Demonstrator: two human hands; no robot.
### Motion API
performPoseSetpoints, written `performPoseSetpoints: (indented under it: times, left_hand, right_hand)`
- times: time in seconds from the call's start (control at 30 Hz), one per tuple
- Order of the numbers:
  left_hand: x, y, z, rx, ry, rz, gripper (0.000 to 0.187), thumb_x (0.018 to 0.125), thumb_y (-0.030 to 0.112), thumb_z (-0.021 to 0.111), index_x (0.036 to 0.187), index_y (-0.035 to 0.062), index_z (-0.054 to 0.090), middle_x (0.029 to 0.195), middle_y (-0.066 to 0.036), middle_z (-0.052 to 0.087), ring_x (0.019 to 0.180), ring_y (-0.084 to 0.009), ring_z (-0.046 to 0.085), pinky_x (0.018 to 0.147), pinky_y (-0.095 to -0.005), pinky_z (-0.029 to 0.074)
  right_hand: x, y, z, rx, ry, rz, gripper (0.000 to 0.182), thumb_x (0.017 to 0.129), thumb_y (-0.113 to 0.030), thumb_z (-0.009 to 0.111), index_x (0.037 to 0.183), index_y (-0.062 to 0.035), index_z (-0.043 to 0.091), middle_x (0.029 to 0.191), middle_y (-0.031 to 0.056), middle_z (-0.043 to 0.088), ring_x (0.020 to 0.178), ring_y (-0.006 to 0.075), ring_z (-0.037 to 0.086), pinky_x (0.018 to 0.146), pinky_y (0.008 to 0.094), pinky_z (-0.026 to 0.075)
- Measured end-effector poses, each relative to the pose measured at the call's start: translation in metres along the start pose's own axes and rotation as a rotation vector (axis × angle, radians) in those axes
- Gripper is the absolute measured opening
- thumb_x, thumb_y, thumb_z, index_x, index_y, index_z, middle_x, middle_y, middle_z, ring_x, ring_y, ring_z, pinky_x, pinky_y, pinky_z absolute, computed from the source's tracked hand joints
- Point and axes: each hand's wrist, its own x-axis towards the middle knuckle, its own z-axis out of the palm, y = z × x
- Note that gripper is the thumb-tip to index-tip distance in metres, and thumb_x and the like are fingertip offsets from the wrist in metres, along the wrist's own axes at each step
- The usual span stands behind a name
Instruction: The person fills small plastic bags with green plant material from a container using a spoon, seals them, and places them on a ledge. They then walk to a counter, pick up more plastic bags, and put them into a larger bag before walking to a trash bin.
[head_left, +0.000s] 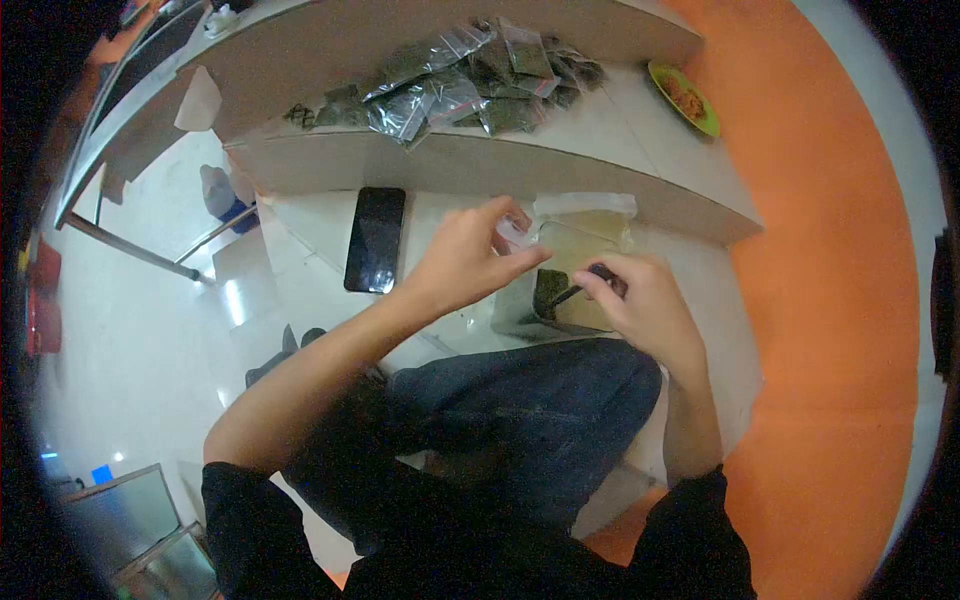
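My left hand (pixel 468 250) is closed on a small clear plastic bag (pixel 514 237), which shows between thumb and fingers. A squarish clear plastic container (pixel 508 318) stands on the step just in front of my knees, below both hands. My right hand (pixel 645 305) grips the dark handle of a small scoop-like tool (pixel 570 294); its lower end reaches down into the container. Dark green dried flakes (pixel 549 288) lie against the container's left inner side, beside the tool's tip. Behind the container is a pale plastic bag (pixel 585 206).
Left of the container a black phone (pixel 376 240) lies on the tiles. Several zip bags filled with green flakes (pixel 460 85) are heaped on the step above. A green plate (pixel 685 98) of brownish food sits at that step's right end. A metal railing (pixel 135 245) stands at left.
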Motion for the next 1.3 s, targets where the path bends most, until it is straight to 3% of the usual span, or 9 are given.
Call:
performPoseSetpoints:
  times: [0.13,0.23,0.33,0.47,0.77,0.87,0.97,1.17,1.3]
  left_hand:
    - [0.01,-0.008,0.023,-0.082,0.045,0.013,0.035,0.073,0.021,0.075,0.096,0.0006,0.057,0.097,-0.012,0.065,0.069,-0.0162,0.064,0.062,-0.029,0.051]
    - [0.013,-0.011,0.028,-0.118,0.076,0.055,0.036,0.068,0.014,0.072,0.096,0.0016,0.054,0.075,-0.016,0.063,0.065,-0.0268,0.063,0.06,-0.0358,0.05]
    - [-0.007,0.007,0.027,-0.05,0.113,0.102,0.029,0.072,0.003,0.068,0.098,0.0031,0.055,0.095,-0.01,0.064,0.066,-0.0163,0.061,0.059,-0.0283,0.049]
    - [-0.022,0.024,0.035,0.095,0.246,0.189,0.026,0.074,0.003,0.066,0.098,0.0081,0.058,0.078,-0.01,0.06,0.059,-0.0171,0.056,0.057,-0.0285,0.048]
    - [-0.025,0.036,0.034,0.428,0.32,0.469,0.016,0.076,0.004,0.065,0.089,0.0082,0.056,0.085,-0.009,0.064,0.069,-0.0256,0.063,0.059,-0.0325,0.051]
    - [-0.025,0.018,0.032,0.367,0.151,0.443,0.017,0.076,0.006,0.065,0.088,0.0093,0.053,0.094,-0.008,0.064,0.074,-0.0283,0.064,0.061,-0.0335,0.052]
    - [-0.024,0.016,0.03,0.407,0.125,0.427,0.02,0.076,0.006,0.065,0.09,0.0099,0.051,0.1,-0.007,0.063,0.076,-0.0293,0.064,0.062,-0.0346,0.052]
    - [-0.029,0.032,0.02,0.553,0.14,0.541,0.02,0.077,0.006,0.063,0.092,0.0081,0.05,0.098,-0.007,0.062,0.074,-0.0307,0.063,0.06,-0.0369,0.053]
    - [-0.029,0.019,0.025,0.536,0.006,0.546,0.019,0.077,0.006,0.063,0.091,0.0072,0.05,0.096,-0.006,0.062,0.07,-0.0297,0.062,0.056,-0.0365,0.053]
  right_hand:
    - [-0.017,-0.005,-0.008,-0.019,0.086,-0.165,0.016,0.081,-0.015,0.064,0.089,-0.0015,0.065,0.078,0.0161,0.063,0.071,0.0329,0.061,0.062,0.0381,0.048]
    - [-0.026,-0.005,-0.01,0.016,0.093,-0.239,0.013,0.08,-0.011,0.065,0.089,-0.0017,0.065,0.081,0.0149,0.064,0.071,0.032,0.062,0.064,0.0375,0.049]
    - [-0.046,-0.002,-0.015,-0.01,0.083,-0.241,0.013,0.078,-0.01,0.066,0.089,-0.0025,0.065,0.081,0.0133,0.063,0.07,0.0306,0.062,0.062,0.0362,0.05]
    - [-0.071,0.001,-0.022,0.02,0.108,-0.228,0.014,0.077,-0.009,0.068,0.089,-0.0033,0.066,0.079,0.0113,0.063,0.067,0.0286,0.063,0.059,0.0349,0.05]
    - [-0.091,0.013,-0.016,0.078,0.175,-0.285,0.013,0.076,-0.011,0.069,0.086,-0.0036,0.065,0.076,0.009,0.062,0.065,0.0263,0.062,0.058,0.034,0.05]
    - [-0.091,0.017,-0.009,0.098,0.168,-0.344,0.015,0.072,-0.002,0.07,0.086,-0.001,0.066,0.075,0.0103,0.063,0.064,0.0233,0.062,0.055,0.0303,0.048]
    - [-0.089,0.017,-0.006,0.084,0.162,-0.34,0.016,0.072,-0.003,0.071,0.086,-0.0013,0.066,0.075,0.0099,0.063,0.064,0.0233,0.062,0.055,0.0309,0.048]
    - [-0.089,0.013,-0.005,0.094,0.2,-0.37,0.016,0.071,-0.005,0.072,0.086,-0.0018,0.066,0.075,0.0096,0.063,0.064,0.0229,0.062,0.055,0.031,0.049]
    - [-0.087,0.015,-0.003,0.074,0.224,-0.39,0.013,0.075,-0.009,0.068,0.085,-0.0028,0.063,0.072,0.0084,0.057,0.062,0.0254,0.06,0.057,0.0345,0.049]
